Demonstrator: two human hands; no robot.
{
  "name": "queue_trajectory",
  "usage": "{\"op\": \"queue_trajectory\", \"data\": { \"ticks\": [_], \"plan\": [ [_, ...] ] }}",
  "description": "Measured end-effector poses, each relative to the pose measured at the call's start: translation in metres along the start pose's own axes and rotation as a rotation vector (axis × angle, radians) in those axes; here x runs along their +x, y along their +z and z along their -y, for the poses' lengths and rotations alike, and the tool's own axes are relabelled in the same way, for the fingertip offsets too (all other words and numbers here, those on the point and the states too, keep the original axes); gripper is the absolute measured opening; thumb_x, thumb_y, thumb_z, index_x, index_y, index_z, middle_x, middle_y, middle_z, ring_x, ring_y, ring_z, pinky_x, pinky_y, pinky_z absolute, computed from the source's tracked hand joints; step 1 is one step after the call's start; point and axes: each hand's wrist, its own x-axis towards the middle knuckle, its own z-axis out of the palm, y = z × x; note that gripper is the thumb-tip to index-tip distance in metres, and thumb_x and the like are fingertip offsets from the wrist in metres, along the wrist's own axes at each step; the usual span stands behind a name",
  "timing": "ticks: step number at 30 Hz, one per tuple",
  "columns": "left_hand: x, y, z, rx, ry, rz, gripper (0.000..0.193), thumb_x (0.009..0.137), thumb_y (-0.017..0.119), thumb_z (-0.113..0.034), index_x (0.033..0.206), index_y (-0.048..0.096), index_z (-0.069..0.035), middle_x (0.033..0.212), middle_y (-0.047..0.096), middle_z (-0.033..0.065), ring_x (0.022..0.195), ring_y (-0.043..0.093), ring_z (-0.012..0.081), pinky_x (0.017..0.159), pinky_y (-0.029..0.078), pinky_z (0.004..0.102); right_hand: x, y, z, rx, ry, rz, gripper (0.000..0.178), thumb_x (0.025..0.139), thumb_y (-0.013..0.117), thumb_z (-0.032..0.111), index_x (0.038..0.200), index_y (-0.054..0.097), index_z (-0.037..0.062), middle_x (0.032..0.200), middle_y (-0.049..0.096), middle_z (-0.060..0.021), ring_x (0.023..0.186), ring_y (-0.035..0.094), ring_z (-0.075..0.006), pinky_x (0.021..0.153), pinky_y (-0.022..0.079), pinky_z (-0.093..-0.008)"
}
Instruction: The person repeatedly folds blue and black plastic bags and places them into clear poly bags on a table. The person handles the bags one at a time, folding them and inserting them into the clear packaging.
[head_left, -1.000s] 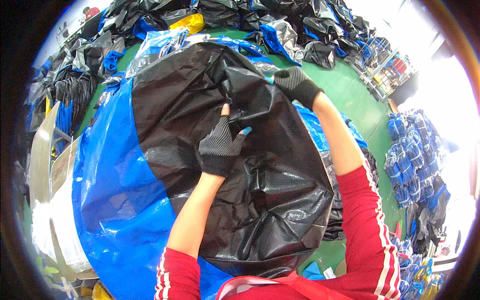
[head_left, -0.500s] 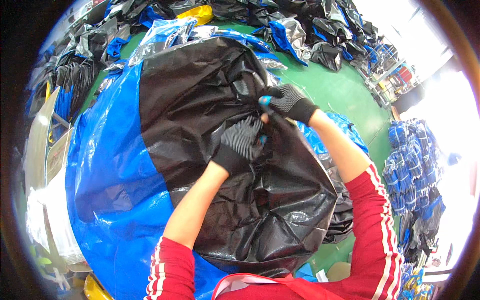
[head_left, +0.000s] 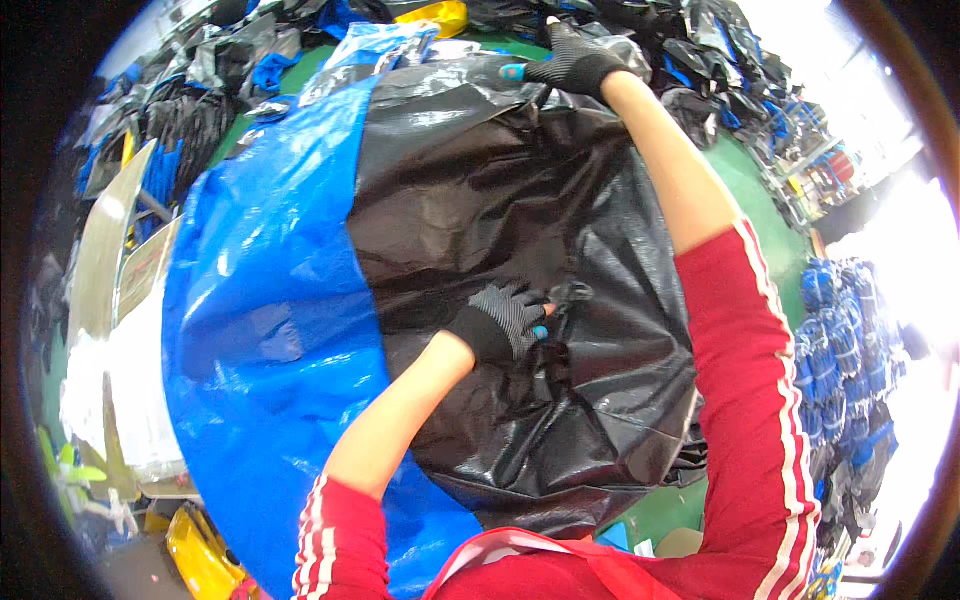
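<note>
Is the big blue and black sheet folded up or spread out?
Mostly spread out, but wrinkled: the sheet lies wide under the left hand, its blue and black parts both showing.

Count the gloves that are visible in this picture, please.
2: the left glove is over the middle of the black sheet, and the right glove is near its far edge. Others may be hidden.

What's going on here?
A person in a red top with white stripes is handling a large, rounded piece of shiny black and blue sheeting, spread out in front. The black-and-grey gloved left hand is on the creased black part; the right hand, gloved alike, is at its far edge. Whether the left hand is pinching the material is unclear. Tied blue bundles stand off to the right.
</note>
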Motion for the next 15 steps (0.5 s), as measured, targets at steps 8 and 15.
{"op": "queue_trajectory", "data": {
  "ticks": [8,15],
  "plan": [
    [-0.190,-0.008,-0.006,0.303,-0.394,-0.211,0.076,0.070,0.065,-0.064,0.129,0.057,-0.018,0.145,0.040,0.0200,0.138,0.026,0.0470,0.111,0.012,0.0653,0.054,0.074,0.029,-0.001,-0.012,-0.179,0.045,0.076,0.076,0.040,0.103,0.068,0.0056,0.091,0.069,-0.0194,0.082,0.068,-0.0275,0.074,0.052,-0.0389],
    [-0.117,0.017,0.068,0.270,-0.205,-0.256,0.077,0.077,0.061,-0.063,0.140,0.048,-0.020,0.148,0.037,0.0193,0.137,0.029,0.0434,0.113,0.019,0.0590,-0.137,-0.080,0.110,0.156,-0.035,-0.499,0.047,0.083,0.069,0.035,0.118,0.060,0.0049,0.109,0.065,-0.0193,0.098,0.066,-0.0308,0.084,0.051,-0.0392]
  ]
}}
